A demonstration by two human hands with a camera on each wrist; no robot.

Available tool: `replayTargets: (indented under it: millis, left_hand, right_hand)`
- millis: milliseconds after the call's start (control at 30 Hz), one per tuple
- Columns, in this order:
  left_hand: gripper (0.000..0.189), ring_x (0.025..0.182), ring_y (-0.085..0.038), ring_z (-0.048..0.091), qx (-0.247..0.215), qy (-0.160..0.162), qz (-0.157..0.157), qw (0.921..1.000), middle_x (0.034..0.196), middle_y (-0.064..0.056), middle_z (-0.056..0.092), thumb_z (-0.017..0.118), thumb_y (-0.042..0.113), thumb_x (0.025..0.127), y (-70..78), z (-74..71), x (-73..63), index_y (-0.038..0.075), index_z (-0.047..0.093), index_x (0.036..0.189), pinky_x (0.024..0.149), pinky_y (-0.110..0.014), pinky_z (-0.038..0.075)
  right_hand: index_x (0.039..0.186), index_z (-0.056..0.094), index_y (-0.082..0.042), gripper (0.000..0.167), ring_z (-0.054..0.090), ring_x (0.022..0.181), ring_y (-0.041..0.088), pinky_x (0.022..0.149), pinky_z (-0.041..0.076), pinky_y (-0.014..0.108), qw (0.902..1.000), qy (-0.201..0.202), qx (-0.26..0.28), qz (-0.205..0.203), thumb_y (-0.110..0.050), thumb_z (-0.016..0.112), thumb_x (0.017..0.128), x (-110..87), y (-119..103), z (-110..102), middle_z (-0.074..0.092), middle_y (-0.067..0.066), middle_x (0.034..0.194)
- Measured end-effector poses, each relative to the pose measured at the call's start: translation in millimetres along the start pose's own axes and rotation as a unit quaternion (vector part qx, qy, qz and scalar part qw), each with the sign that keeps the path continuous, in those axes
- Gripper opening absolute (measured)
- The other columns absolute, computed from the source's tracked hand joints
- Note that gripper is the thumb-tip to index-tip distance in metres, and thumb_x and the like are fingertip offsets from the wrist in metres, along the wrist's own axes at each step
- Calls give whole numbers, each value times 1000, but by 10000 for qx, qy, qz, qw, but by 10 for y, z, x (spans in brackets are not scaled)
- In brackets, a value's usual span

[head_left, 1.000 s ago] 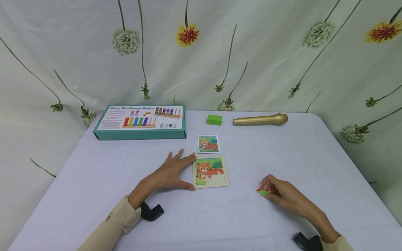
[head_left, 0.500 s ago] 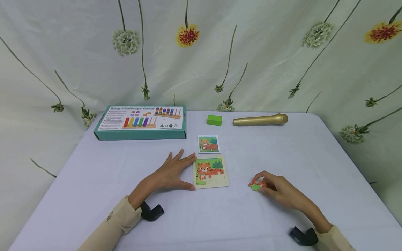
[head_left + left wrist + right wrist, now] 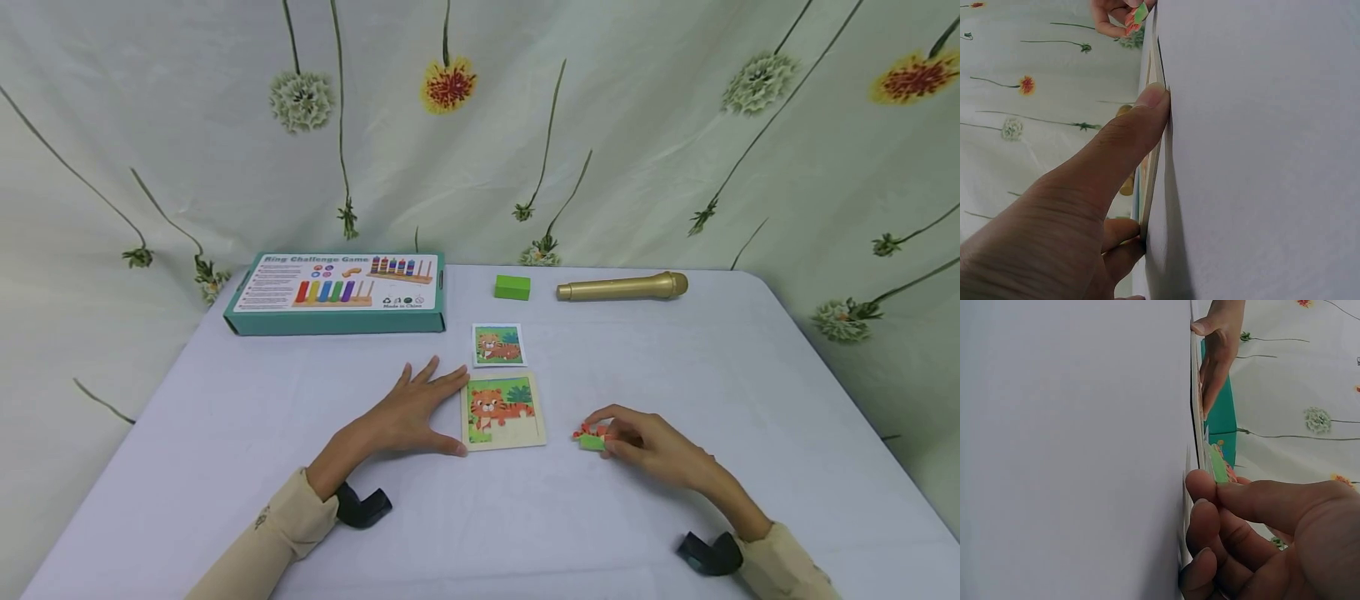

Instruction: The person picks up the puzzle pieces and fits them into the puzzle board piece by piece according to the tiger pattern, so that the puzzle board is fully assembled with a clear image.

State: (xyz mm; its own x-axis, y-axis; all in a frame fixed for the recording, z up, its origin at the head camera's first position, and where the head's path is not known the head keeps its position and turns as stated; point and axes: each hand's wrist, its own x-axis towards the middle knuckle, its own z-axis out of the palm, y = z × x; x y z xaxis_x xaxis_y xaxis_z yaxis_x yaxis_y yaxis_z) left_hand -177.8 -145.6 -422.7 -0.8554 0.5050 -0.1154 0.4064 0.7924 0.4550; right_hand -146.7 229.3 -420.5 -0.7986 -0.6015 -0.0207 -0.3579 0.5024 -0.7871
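Observation:
A square wooden tiger puzzle board (image 3: 528,437) lies mid-table, its lower right part bare wood. My left hand (image 3: 401,417) rests at the board's left side with fingers spread. Its thumb (image 3: 1150,97) touches the board's near left corner and a forefinger reaches the far left one. To the right of the board, my right hand (image 3: 652,446) pinches a red and green puzzle piece (image 3: 592,442) between thumb and fingertips. In the right wrist view the piece (image 3: 1219,465) stands tilted past the fingertips. A small tiger picture card (image 3: 498,345) lies just beyond the board.
A teal Ring Challenge Game box (image 3: 337,323) lies at the back left. Behind the card is a green block (image 3: 512,287), with a gold toy microphone (image 3: 622,287) to its right. A flower-print cloth (image 3: 637,125) hangs behind the white table (image 3: 750,375).
My right hand has moved left and slightly away from me, carrying the puzzle piece closer to the board. The left hand and the board have stayed in place.

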Motion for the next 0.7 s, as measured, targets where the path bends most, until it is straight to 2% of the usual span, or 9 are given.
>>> replayTargets:
  millis: [100,300,500,700]
  left_hand:
    - [108,148,-32,-1,-10,3,-6,10000,157,3,25,78,64,64,0,0,-2,19,32,151,115,-58,-6]
    - [109,148,-31,-1,4,-5,-9,10000,157,3,25,77,65,64,-15,9,-1,20,31,151,115,-58,-7]
    - [109,148,-31,-1,12,10,-7,10000,157,3,25,77,66,63,-19,10,1,19,31,151,115,-58,-6]
    - [110,148,-31,-1,-22,-8,-8,10000,157,3,25,77,66,63,-11,7,2,20,31,151,115,-57,-7]
  right_hand:
    - [123,57,-22,35,56,72,8,65,46,21,10000,-14,46,-3,-5,60,93,43,-21,21,62,-2,81]
    - [124,58,-16,34,61,73,13,68,46,21,9989,-167,423,-146,-6,62,92,159,-53,82,68,0,83]
    - [121,61,-11,31,60,68,11,63,48,20,9970,-273,722,-63,-5,63,91,283,-107,161,70,3,85]
    - [121,62,-7,31,58,68,9,62,47,20,9964,-257,786,-195,0,60,91,417,-171,255,69,5,85]
